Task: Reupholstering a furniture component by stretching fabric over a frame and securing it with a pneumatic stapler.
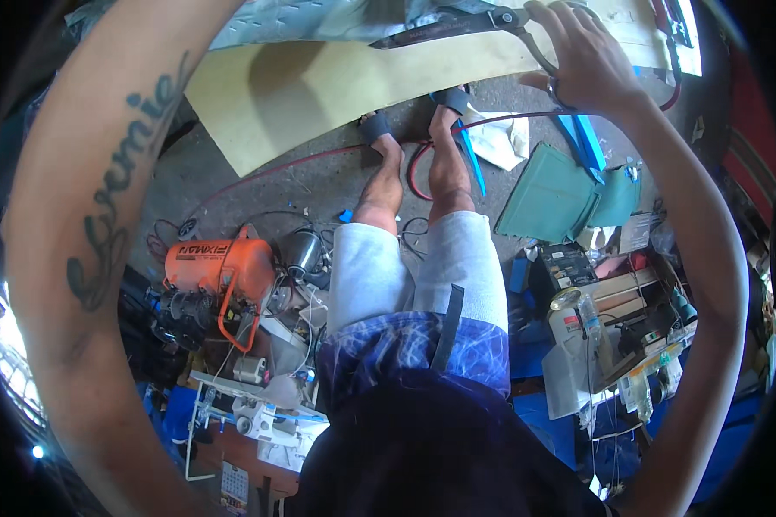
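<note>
My right hand (pixel 582 60) is at the top right, its fingers around the handles of large dark-bladed scissors (pixel 440 30). The blades point left and lie over a pale yellow sheet (pixel 224 112) with a curved near edge. Whether the blades are apart is hard to make out. Along the top edge, grey-silver material (pixel 276 23) lies on the sheet, next to the blade tips. My left forearm (pixel 112 189) runs up the left side and leaves the picture at the top, so my left hand is out of view.
A red hose (pixel 293 157) crosses the floor by my feet. An orange air compressor (pixel 220 263) stands at left. Green sheet pieces (pixel 550 194), blue strips (pixel 582 142) and a white scrap (pixel 496 138) lie at right. A cluttered shelf (pixel 621 293) stands below them, and a white-framed machine (pixel 259 414) is at lower left.
</note>
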Demonstrator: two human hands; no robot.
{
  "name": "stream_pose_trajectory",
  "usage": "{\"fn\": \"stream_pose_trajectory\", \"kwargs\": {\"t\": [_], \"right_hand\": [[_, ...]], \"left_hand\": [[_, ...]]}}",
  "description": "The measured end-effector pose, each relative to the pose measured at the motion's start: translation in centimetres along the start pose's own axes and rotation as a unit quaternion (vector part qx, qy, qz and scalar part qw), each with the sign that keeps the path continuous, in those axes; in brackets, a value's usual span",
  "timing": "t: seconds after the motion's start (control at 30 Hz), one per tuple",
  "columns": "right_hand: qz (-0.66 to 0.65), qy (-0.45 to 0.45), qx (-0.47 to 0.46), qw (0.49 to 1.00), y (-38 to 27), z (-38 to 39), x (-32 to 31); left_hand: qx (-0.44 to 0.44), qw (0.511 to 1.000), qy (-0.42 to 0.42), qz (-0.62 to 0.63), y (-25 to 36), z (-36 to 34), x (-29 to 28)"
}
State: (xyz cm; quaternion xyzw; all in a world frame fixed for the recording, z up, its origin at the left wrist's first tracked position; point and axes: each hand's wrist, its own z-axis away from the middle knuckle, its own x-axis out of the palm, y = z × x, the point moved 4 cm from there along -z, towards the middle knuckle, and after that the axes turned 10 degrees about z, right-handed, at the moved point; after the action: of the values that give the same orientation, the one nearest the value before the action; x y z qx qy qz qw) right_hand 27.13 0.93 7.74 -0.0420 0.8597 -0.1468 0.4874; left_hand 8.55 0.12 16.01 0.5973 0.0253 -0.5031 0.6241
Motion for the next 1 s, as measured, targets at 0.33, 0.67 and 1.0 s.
{"fn": "stream_pose_trajectory", "kwargs": {"t": [0.33,0.67,1.0], "right_hand": [[0.075,-0.477,0.177,0.857,0.3,0.0,2.0],[0.079,-0.425,0.171,0.885,1.3,1.4,3.1],[0.144,-0.387,0.175,0.894,-2.3,-2.7,1.0]], "left_hand": [[0.066,0.996,-0.014,-0.056,-0.3,-3.1,3.2],[0.037,0.998,-0.002,-0.055,-0.2,-2.8,3.1],[0.0,0.999,0.008,-0.047,-0.7,-2.0,2.7]]}}
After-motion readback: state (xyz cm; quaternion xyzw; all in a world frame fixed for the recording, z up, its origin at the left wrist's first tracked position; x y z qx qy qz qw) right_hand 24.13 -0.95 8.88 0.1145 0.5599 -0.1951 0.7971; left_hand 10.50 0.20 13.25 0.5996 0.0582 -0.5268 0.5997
